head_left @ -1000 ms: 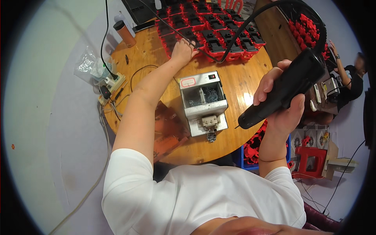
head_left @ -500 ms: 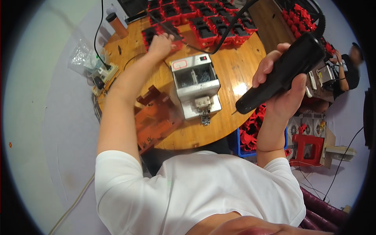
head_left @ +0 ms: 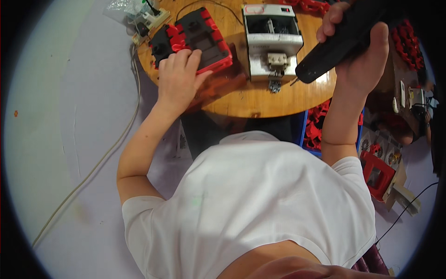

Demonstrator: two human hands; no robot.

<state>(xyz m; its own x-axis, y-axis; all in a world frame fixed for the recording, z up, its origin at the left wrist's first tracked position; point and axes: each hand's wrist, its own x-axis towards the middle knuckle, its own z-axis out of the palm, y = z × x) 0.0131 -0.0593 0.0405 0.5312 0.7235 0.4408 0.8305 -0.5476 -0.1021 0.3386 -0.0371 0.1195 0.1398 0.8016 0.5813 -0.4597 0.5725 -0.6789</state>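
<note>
a pale floor (head_left: 60,116) spreads under us, and a round wooden table (head_left: 260,100) sits ahead with a cable (head_left: 100,162) trailing off its near side. our left hand (head_left: 179,74) lies flat on the near end of a red and black housing (head_left: 197,39) resting on the table, fingers spread over its top, pressing rather than pinching; that grip is wide and closes on nothing. our right hand (head_left: 360,56) is wrapped tight round a black electric screwdriver (head_left: 346,37), held above the table edge with its tip pointing down and toward the left hand.

between the two grips stands a white and grey screw feeder box (head_left: 272,42), with a small pale label on its front face and a red-outlined label on its top, far side. just beyond the left grip lie a power strip (head_left: 151,21) and a crumpled clear plastic bag (head_left: 123,7).

we judge the step in hand to be steadying the housing for fastening. the next move seems to call for loading the driver tip at the feeder, then lining it up over a hole while the left hand keeps the housing from sliding.

below the right grip, off the table, a blue bin (head_left: 316,130) holds more red parts, and a red frame (head_left: 378,174) lies on flat printed card packaging (head_left: 385,153).
</note>
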